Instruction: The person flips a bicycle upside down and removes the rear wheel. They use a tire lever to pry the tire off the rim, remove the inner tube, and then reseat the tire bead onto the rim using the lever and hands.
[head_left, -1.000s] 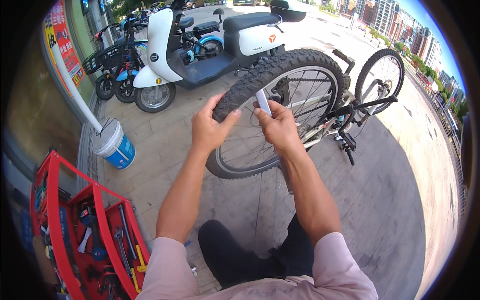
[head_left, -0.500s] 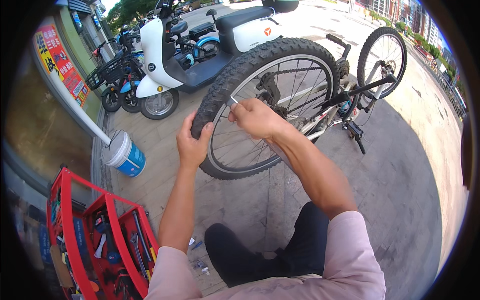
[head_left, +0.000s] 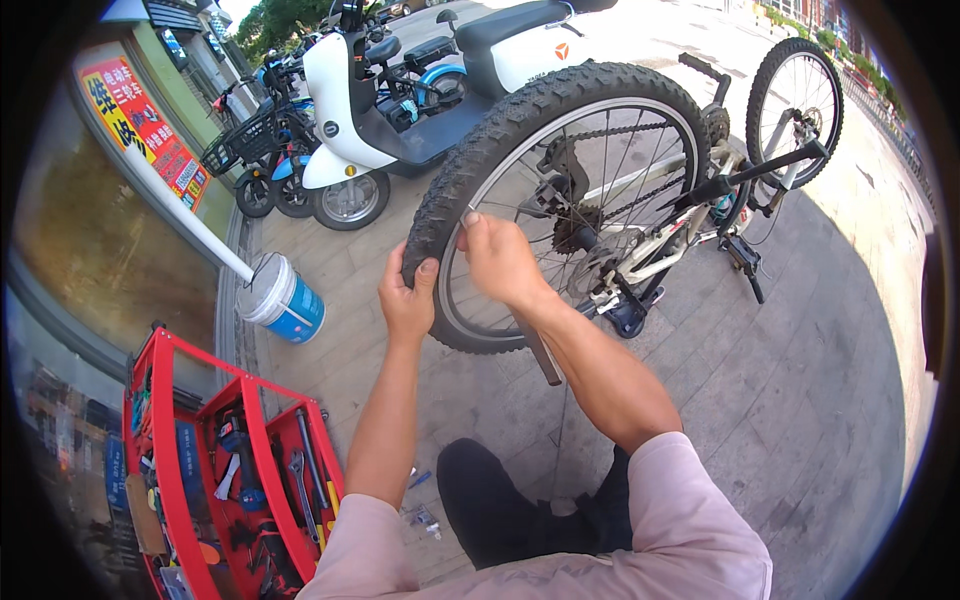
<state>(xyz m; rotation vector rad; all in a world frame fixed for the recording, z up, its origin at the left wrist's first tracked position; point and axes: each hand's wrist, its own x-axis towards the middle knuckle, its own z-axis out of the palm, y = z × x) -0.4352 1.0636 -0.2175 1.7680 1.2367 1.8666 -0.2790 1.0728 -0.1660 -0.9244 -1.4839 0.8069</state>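
Note:
An upside-down bicycle stands before me, its knobby black tyre (head_left: 560, 95) close to my hands. My left hand (head_left: 408, 302) is wrapped round the tyre's near left side, thumb on the sidewall by the rim. Closed in a fist at the inner edge of the rim (head_left: 462, 300), my right hand (head_left: 502, 262) holds a flat metal tyre lever (head_left: 541, 352). The lever's long end sticks out below my right wrist. Its tip at the tyre edge is mostly hidden by my fingers. Beyond the spokes are the chain and sprockets (head_left: 578, 228).
A red tool cart (head_left: 250, 385) with wrenches and a cordless drill (head_left: 240, 460) stands at lower left. Behind it is a white-and-blue bucket (head_left: 290, 305) with a pole. A white scooter (head_left: 345, 110) is parked beyond the wheel. Small scraps (head_left: 425, 520) lie by my leg.
My right hand has turned and dropped slightly along the rim, and the lever's rear end now shows below the wrist. The left hand keeps its grip. The whole view has shifted.

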